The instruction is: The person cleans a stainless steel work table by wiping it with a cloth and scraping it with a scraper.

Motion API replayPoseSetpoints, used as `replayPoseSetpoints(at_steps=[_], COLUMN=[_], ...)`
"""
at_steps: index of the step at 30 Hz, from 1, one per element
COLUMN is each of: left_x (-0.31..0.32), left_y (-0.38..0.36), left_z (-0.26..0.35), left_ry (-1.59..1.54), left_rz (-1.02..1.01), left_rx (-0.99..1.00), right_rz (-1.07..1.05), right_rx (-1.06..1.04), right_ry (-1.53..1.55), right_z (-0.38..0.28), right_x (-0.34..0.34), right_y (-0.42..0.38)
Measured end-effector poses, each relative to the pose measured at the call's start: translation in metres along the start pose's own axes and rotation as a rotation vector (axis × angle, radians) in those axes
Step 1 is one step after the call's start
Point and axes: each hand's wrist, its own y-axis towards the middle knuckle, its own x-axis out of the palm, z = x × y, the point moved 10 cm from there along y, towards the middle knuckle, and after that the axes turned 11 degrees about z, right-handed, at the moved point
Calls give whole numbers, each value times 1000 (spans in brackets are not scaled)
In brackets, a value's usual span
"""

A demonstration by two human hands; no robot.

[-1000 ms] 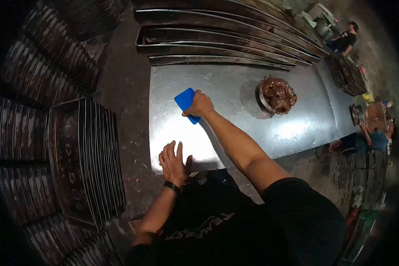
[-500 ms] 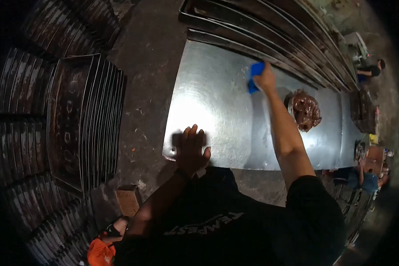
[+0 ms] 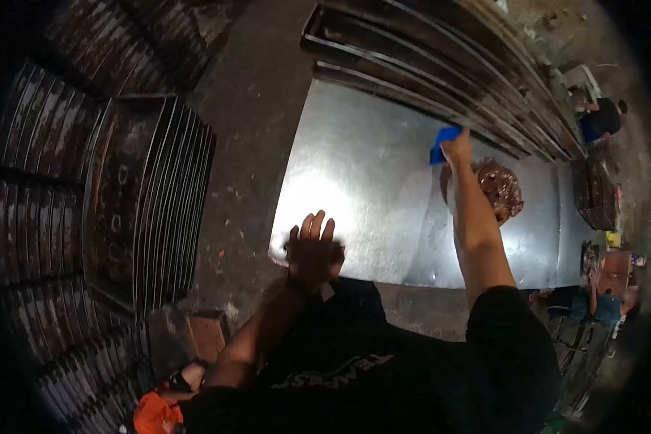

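A flat, blue, roughly rectangular scraper (image 3: pixel 442 146) held over a silvery sheet-metal tabletop (image 3: pixel 376 181), with a glossy, lumpy, chocolate-brown mass (image 3: pixel 500 189) near by.
The scraper is slightly blurred and tilted, its right end covered by the grip on it, its free part pointing left and down towards the lower left; whether its edge touches the metal cannot be told. The tabletop lies flat, white with glare towards its near left corner and duller grey elsewhere, with a seam near its right end. The brown mass sits heaped, wet-looking and uneven, its left side partly hidden behind the forearm.
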Motion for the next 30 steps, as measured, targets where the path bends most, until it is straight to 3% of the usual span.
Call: replayPoseSetpoints(at_steps=[2,3,4,5,6,7,9,11,13,14,17,19,21,24,25,26,27,29,30], left_x=[12,8,7,4,7,6,4,5,2,-1,-11,-19,-40,-73,-85,-97,-106,-127,-140], left_y=[-4,-2,-3,-3,-2,-1,2,-3,-7,-10,-15,-22,-34,-48,-54,-57,-54,-46,-33], left_z=[-2,-2,0,2,4,4,6,5,5,7,2,-4,-20,-48,-60,-68,-77,-89,-83], left_ry=[90,-6,-33,-63,-51,-36,-19,-19,-26,-51,-162,-240,-277,-262,-190,-119,-187,-319,-300], left_rz=[-60,-109,-92,-73,-126,-164,-143,-157,-124,-110,-35,-11,67,62,100,141,175,257,312], left_rx=[7,-42,-51,-52,-62,-73,-39,-10,5,14,22,14,-73,-228,-255,-273,-368,-566,-498], right_rz=[-63,-301,-180,-189,-431,-371,-555,-607,-491,-356,-164,-72,-85,11,5,-230,-227,-288,-504], right_rx=[-247,-299,-369,-400,-312,-501,-648,-653,-322,-268,-221,-254,-121,-131,-135,-2,-9,-382,-348], right_ry=[-187,-276,-181,-4,-44,20,187,232,401,382,201,246,234,51,-3,105,156,154,258], right_z=[-51,-74,-116,-151,-161,-185,-225,-229,-184,-164,-76,14,76,38,-8,-58,-83,-155,-199], right_x=[48,89,92,87,121,140,116,79,61,26,-35,-32,-13,-11,-8,2,40,139,114], right_y=[-11,-31,-65,-110,-154,-197,-273,-280,-231,-203,-133,-93,-74,-81,-99,-133,-155,-241,-282])
